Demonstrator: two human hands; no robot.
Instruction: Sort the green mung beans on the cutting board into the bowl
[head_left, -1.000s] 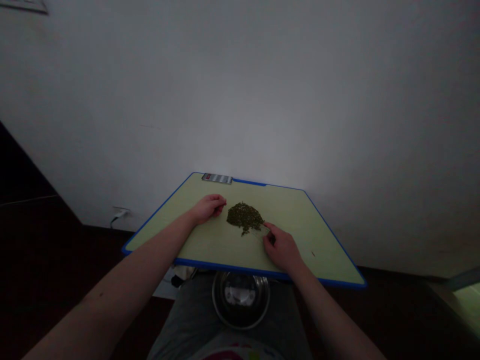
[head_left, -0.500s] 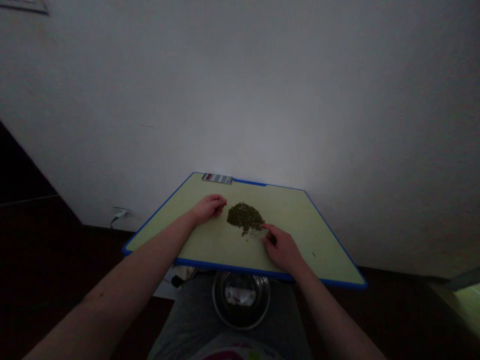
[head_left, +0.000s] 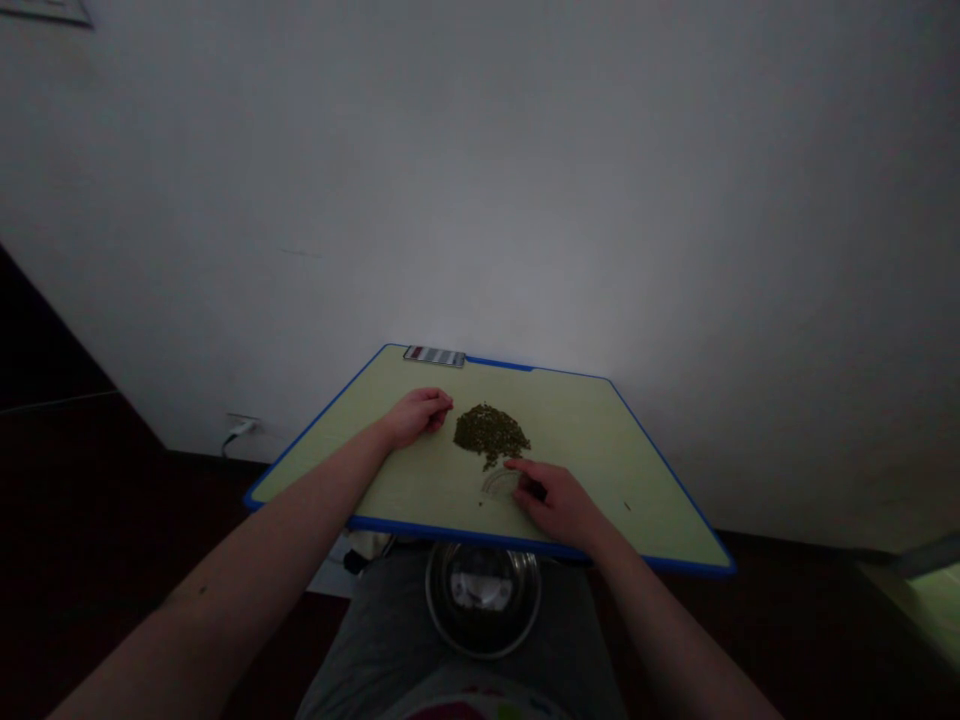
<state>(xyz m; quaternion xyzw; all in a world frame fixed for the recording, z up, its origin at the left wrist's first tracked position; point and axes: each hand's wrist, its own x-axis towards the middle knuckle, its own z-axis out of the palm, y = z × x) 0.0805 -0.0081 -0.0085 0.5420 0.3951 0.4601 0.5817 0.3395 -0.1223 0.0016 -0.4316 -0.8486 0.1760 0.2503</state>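
A heap of small greenish-brown grains or beans [head_left: 489,430] lies at the middle of the tabletop, with a few loose pieces along its near edge. My right hand [head_left: 553,498] grips a clear protractor [head_left: 498,484], whose curved, marked edge sits just in front of the heap's near side. One stray grain [head_left: 481,504] lies nearer to me. To the left of the heap, my left hand [head_left: 418,416] rests on the table with its fingers curled together; whatever may be between them is too small or hidden to make out.
The pale tabletop [head_left: 585,420] has a blue rim. A phone [head_left: 435,356] lies at its back left edge by the wall. A small dark sliver [head_left: 628,506] is on the right. On my lap, below the front edge, sits a metal bowl [head_left: 482,640].
My right hand has moved a little left and toward me with the protractor, away from the heap's right edge. One grain now lies nearer the front. My left hand has stayed put.
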